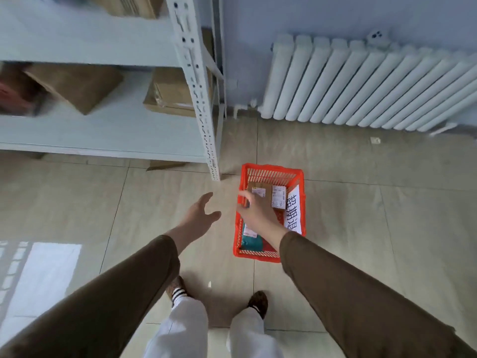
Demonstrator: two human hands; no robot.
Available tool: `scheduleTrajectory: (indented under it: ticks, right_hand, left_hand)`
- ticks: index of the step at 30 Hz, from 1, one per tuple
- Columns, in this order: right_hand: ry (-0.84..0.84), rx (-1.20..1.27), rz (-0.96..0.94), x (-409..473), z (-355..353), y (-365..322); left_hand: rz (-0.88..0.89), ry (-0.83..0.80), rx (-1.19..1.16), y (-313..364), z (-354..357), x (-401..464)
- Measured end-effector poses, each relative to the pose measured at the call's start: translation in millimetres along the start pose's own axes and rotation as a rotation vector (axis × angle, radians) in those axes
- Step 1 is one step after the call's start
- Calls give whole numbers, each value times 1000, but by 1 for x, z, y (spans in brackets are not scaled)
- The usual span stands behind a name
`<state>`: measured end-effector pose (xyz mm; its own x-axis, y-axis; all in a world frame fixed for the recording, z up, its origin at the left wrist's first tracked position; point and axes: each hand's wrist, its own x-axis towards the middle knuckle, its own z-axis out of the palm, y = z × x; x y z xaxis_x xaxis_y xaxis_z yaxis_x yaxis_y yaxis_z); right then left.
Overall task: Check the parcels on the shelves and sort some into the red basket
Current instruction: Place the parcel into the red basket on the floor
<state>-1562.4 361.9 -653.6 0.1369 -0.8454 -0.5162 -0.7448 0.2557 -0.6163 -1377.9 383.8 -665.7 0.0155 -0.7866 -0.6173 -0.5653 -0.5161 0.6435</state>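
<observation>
- Two or more parcels (260, 200) lie in the red basket (271, 174) on the floor beside the shelves (103, 130).
- Several boxes (77, 86) remain shelved, seemingly unsorted.
- Left hand (200, 215) spread, empty; right hand (251, 210) over the basket, grip unclear.

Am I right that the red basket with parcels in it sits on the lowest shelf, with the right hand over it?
Not quite. In the head view the red basket stands on the floor, beside the shelf, not on it. It does hold parcels, and the right hand is over it.
</observation>
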Motion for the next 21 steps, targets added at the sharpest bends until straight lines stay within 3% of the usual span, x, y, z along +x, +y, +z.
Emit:
scheduleTrajectory:
  ticks: [9,17,21]
  right_hand:
    - [58,62,-344,-69,-36,-247]
    - [-3,354,-662,-139,20,-455]
    - [-38,414,-715,-160,46,-529]
  left_hand:
    - [211,249,-287,25,-221,-136]
    - [364,446,-366,-38,-433,-266]
    - [389,554,-399,-75,-509,-300]
